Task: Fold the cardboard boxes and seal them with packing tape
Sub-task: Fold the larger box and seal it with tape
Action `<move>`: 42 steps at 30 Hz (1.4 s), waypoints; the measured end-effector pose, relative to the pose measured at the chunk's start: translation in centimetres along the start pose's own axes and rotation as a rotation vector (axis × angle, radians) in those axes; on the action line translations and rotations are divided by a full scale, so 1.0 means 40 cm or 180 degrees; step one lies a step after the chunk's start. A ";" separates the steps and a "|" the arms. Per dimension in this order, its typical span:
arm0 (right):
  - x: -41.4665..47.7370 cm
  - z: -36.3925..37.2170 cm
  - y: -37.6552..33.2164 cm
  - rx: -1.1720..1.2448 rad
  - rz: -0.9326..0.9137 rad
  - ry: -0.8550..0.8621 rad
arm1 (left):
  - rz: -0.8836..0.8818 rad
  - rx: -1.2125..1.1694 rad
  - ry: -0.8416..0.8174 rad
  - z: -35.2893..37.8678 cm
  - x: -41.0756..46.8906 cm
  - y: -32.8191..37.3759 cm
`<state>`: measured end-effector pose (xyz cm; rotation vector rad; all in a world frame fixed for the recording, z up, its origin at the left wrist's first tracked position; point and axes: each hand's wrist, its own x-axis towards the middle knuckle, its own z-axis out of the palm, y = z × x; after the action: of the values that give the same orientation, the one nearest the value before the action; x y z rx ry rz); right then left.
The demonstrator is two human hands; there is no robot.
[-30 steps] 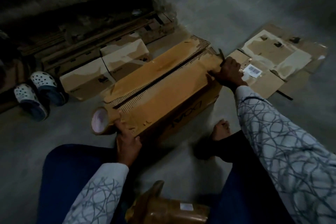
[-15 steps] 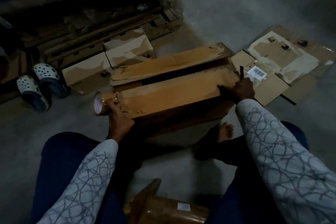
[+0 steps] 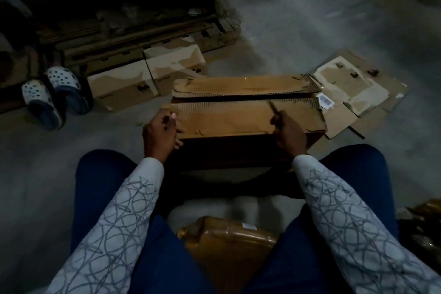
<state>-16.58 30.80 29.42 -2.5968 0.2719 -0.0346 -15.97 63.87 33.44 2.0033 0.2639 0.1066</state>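
Note:
A long brown cardboard box point(image 3: 238, 117) lies on the floor between my knees, its two top flaps folded down with a dark gap along the middle seam. My left hand point(image 3: 161, 132) is curled at the box's near left corner; the tape roll it carried is hidden under the fingers. My right hand point(image 3: 289, 137) rests on the near flap towards the right end and grips a thin dark cutter point(image 3: 274, 108) that points up at the seam.
A brown-wrapped bundle point(image 3: 229, 243) lies in my lap. Flattened cardboard point(image 3: 353, 88) with a barcode label lies at the right. Two small boxes point(image 3: 148, 79) and stacked flat cardboard sit behind, and a pair of clogs point(image 3: 55, 95) stands at the left.
The box has turned square to me and come closer between my knees. My left hand slid onto its left corner, covering the tape roll. My right hand moved inward along the near flap.

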 end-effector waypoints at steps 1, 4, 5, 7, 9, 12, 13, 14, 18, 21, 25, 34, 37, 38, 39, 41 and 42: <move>-0.002 0.008 -0.024 -0.0063 -0.0256 -0.0181 | 0.0073 0.0103 0.0010 -0.009 -0.023 0.010; 0.005 0.034 -0.094 -0.0210 -0.0753 -0.0248 | 0.0418 0.1081 0.0152 -0.029 -0.077 0.023; 0.010 0.044 -0.113 -0.0175 -0.0876 -0.0187 | 0.0473 0.1248 0.0169 -0.029 -0.091 0.024; 0.029 0.077 -0.131 -0.0246 -0.0984 -0.0083 | 0.0842 0.1438 0.0116 -0.020 -0.119 0.035; 0.051 0.117 -0.127 -0.0676 -0.0809 -0.0421 | 0.1347 0.1555 0.0038 -0.004 -0.136 0.034; 0.060 0.189 -0.085 -0.1285 -0.0607 -0.0936 | 0.1622 0.1439 0.0025 0.013 -0.155 0.008; 0.063 0.197 -0.079 -0.1229 -0.0522 -0.0970 | 0.1556 0.1316 0.0034 0.018 -0.160 -0.004; 0.062 0.198 -0.081 -0.1121 -0.0468 -0.0932 | 0.1411 0.1160 0.0030 0.022 -0.165 -0.013; 0.027 0.179 -0.127 -0.0779 -0.0667 -0.0288 | 0.0732 0.0652 -0.0182 0.032 -0.162 -0.031; 0.004 0.162 -0.150 -0.0700 -0.0664 -0.0478 | 0.0651 0.0440 -0.0241 0.042 -0.148 -0.019; 0.016 0.156 -0.095 -0.0753 -0.0376 -0.0639 | 0.0732 0.0188 -0.0271 0.064 -0.155 0.015; -0.064 0.172 -0.077 -0.0816 -0.0694 -0.1012 | 0.0573 0.0248 -0.0162 0.056 -0.127 -0.007; -0.084 0.169 -0.088 -0.0739 -0.0666 -0.0940 | 0.0445 0.0266 -0.0224 0.043 -0.128 -0.026; -0.090 0.163 -0.104 -0.0680 -0.0653 -0.0862 | 0.0437 0.0254 -0.0223 0.041 -0.129 -0.031; -0.096 0.156 -0.124 -0.0573 -0.0671 -0.0760 | 0.0413 0.0233 -0.0200 0.040 -0.129 -0.033; -0.120 0.135 -0.183 0.0029 -0.0893 -0.0651 | 0.0329 0.0186 -0.0096 0.039 -0.125 -0.032; -0.137 0.119 -0.216 0.0544 -0.0934 -0.0790 | 0.0288 0.0163 -0.0030 0.038 -0.121 -0.028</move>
<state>-19.96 41.58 29.83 -2.4176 -0.1939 0.1530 -20.55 61.85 31.99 2.0664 0.1715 0.1492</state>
